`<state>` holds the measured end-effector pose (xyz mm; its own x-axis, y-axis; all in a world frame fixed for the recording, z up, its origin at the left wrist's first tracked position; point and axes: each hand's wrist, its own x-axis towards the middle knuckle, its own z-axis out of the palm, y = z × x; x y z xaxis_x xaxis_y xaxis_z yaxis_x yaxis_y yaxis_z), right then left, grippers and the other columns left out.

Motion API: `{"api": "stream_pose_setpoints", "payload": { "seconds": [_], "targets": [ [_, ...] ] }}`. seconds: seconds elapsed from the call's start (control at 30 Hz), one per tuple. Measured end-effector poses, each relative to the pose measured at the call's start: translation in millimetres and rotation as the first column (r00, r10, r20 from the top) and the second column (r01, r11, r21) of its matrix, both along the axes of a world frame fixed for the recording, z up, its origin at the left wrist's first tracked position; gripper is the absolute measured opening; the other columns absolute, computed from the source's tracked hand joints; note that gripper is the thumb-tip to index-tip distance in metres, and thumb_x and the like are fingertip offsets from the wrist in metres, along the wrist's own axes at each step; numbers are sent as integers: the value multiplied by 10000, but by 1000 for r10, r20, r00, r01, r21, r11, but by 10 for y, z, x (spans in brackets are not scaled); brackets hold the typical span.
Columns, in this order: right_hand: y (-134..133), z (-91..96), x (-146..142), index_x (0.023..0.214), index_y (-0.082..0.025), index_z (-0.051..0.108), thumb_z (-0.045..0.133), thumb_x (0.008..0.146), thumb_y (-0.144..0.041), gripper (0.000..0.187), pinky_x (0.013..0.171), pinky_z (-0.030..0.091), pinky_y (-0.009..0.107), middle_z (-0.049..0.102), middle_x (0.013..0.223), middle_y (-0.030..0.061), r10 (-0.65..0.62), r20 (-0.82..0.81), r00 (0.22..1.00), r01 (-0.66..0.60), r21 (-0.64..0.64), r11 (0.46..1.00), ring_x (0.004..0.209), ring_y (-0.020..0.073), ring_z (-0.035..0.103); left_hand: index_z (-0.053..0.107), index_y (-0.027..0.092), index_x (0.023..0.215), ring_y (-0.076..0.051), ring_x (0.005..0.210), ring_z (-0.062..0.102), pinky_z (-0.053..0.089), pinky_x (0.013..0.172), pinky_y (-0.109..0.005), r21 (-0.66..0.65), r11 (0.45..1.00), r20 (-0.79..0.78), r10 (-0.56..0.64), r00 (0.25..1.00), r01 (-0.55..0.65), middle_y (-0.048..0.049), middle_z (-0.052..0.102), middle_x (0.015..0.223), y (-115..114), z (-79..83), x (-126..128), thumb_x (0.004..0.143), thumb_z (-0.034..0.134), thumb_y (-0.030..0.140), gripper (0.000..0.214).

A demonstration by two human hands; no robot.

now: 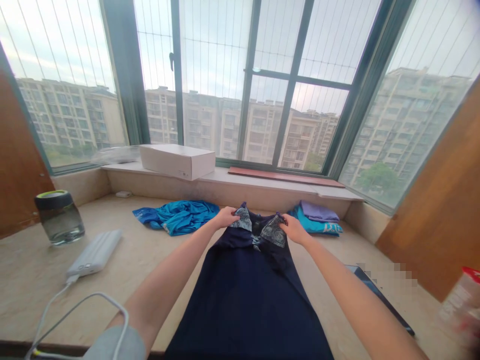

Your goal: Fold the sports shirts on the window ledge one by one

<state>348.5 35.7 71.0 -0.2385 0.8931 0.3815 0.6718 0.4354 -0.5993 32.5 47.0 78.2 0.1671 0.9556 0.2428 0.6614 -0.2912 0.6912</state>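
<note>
A dark navy dress with patterned grey-blue cups lies spread along the stone ledge, its lower part running toward me and out of the frame. My left hand pinches its top edge by the left cup. At the right cup, my right hand grips the upper edge in the same way. Crumpled blue clothing lies beyond my left hand. Behind my right hand sits a folded stack with a turquoise garment under a purple one.
At left stand a dark-lidded water bottle and a white power bank with a cable. A white box rests on the window sill. A dark flat device and a red-topped plastic package are at right.
</note>
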Motion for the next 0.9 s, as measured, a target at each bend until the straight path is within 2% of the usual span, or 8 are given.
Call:
{"api": "stream_pose_setpoints", "payload": {
  "seconds": [0.13,0.27,0.37,0.5,0.57,0.7,0.8,0.9],
  "targets": [
    [413,359,-13,990,-173,676,559,856,-227,186,857,507,400,738,939,99,-112,-70,991,118,87,989,894,261,682,714,149,861,-248,840,654,490,776,-322,174,975,50,129,990,-136,-74,715,821,236,367,-19,801,581,293,205],
    [432,547,-17,1077,-161,652,559,882,-268,241,861,515,374,740,1008,108,-26,-106,994,39,121,992,934,251,681,678,148,1012,-241,928,669,499,862,-337,261,958,86,96,992,-116,-97,731,995,225,589,-86,833,552,288,259],
    [134,419,-20,1006,-176,666,621,851,-290,198,801,530,330,749,947,68,116,-75,990,-110,77,991,871,229,686,657,158,1003,-222,919,676,515,861,-322,255,967,64,-5,998,-12,-68,738,993,-22,501,-172,795,578,270,249],
    [-484,60,19,975,-203,684,606,857,-256,151,806,513,322,744,920,41,321,85,943,-321,-13,947,856,218,679,646,181,858,-215,862,669,517,825,-306,195,971,-27,-139,990,141,-19,726,851,-565,188,-327,702,615,213,162],
    [-767,-98,59,1005,-218,689,581,844,-186,196,816,498,325,738,960,47,371,198,907,-368,-50,928,880,221,670,650,192,853,-204,821,662,512,791,-294,152,962,-112,-212,971,228,-11,715,830,-849,49,-405,703,601,192,158],
    [-1130,-258,127,1048,-242,701,606,831,-168,248,847,482,352,730,1005,66,405,353,843,-409,-68,910,931,249,653,652,239,1056,-212,950,651,481,894,-312,74,907,-465,-336,819,414,-24,708,998,-1297,-78,-497,723,540,117,372],
    [-1248,-271,132,1079,-240,701,617,881,-249,216,880,476,376,727,1034,87,377,427,822,-405,-26,914,959,267,648,630,276,1212,-256,1022,637,450,986,-366,76,888,-648,-302,699,454,-51,689,1069,-1472,-93,-479,721,611,118,516],
    [-1318,-236,109,1039,-214,708,592,923,-303,186,878,475,386,723,1004,108,333,490,806,-395,26,918,934,268,645,655,263,1211,-291,1030,639,458,988,-410,90,890,-748,-236,620,447,-88,678,1084,-1532,-125,-435,744,662,134,484]
  ]
}}
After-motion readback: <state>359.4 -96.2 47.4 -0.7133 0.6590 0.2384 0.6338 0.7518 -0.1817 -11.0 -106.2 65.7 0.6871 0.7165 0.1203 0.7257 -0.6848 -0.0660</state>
